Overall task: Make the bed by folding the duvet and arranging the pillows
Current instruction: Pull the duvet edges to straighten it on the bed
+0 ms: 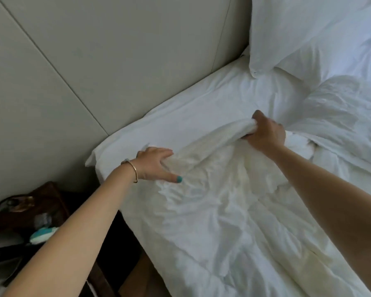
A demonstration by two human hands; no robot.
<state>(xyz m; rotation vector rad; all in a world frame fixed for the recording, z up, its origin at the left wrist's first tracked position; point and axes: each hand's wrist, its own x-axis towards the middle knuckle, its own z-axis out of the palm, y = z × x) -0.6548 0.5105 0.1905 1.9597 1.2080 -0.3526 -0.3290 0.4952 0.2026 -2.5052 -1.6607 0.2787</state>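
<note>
A crumpled white duvet (223,200) covers the near part of the bed. My right hand (266,133) grips a bunched fold of its top edge, lifted a little off the sheet. My left hand (156,166) is at the duvet's left edge, fingers dug into the cloth with the thumb out; a gold bangle circles the wrist. Two white pillows (298,33) lean against the headboard at the upper right. The bare white sheet (180,116) shows between the duvet and the headboard.
A padded grey headboard (94,50) fills the upper left. Beside the bed at lower left stands a dark nightstand with a brown bag (26,206) and a teal-and-white item (42,234). A strip of wooden floor shows along the bed's side.
</note>
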